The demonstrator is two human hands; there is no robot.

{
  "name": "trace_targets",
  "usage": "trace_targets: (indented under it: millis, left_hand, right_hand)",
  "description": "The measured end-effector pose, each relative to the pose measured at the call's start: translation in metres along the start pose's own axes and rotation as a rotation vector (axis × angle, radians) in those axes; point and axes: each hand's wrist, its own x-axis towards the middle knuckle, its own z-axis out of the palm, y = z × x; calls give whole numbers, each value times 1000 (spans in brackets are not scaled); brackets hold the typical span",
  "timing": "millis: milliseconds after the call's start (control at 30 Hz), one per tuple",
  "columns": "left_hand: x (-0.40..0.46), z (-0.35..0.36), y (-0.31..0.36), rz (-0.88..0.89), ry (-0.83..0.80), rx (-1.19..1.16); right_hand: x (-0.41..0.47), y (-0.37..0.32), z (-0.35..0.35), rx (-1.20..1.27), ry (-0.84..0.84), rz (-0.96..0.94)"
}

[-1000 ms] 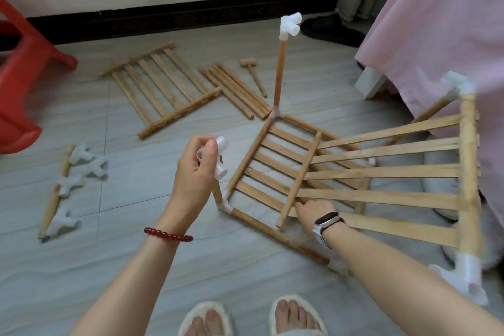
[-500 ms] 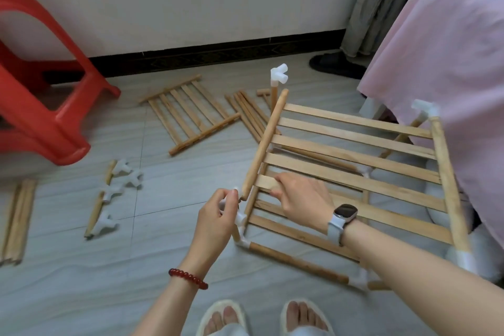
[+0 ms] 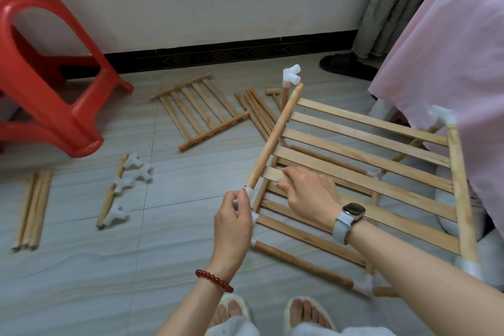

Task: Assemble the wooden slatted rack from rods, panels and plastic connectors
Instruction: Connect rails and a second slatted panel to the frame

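left hand (image 3: 231,215): pinches white plastic corner connector (image 3: 249,192) at raised wooden slatted panel's (image 3: 362,155) rod end
right hand (image 3: 308,192): grips panel slat
done: lower tier jointed
left: spare slatted panel (image 3: 199,110), loose rods (image 3: 32,209), floor connectors (image 3: 131,176) unused, roughly half remaining

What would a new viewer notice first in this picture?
First, the two hands at the centre: the left hand pinches a white connector at the near end of a rod, and the right hand grips a slat of the raised panel. Next comes the red stool at the upper left. A spare panel and loose connectors lie on the floor.
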Motion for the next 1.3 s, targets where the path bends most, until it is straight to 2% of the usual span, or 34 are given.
trace_targets:
  millis: [267, 600, 833, 933, 1100, 1200, 1300]
  left_hand:
    - [5, 12, 5, -76, 151, -52]
    - [4, 16, 1, -48, 179, -127]
    - [-1, 24, 4, -57, 273, -164]
    - [-5, 19, 2, -68, 196, -152]
    - [-8, -5, 2, 18, -94, -96]
    - [-5, -22, 1, 53, -79, -74]
    - [5, -31, 0, 91, -44, 61]
  right_hand:
    - [0, -3, 0, 30, 7, 12]
    - [-2, 0, 3, -12, 9, -86]
    - [-11, -3, 11, 7, 84, -131]
    - [-14, -3, 12, 39, 100, -115]
    - [-23, 8, 4, 72, 130, -182]
    - [-32, 21, -3, 124, 69, -270]
    - [-40, 37, -10, 71, 61, -416]
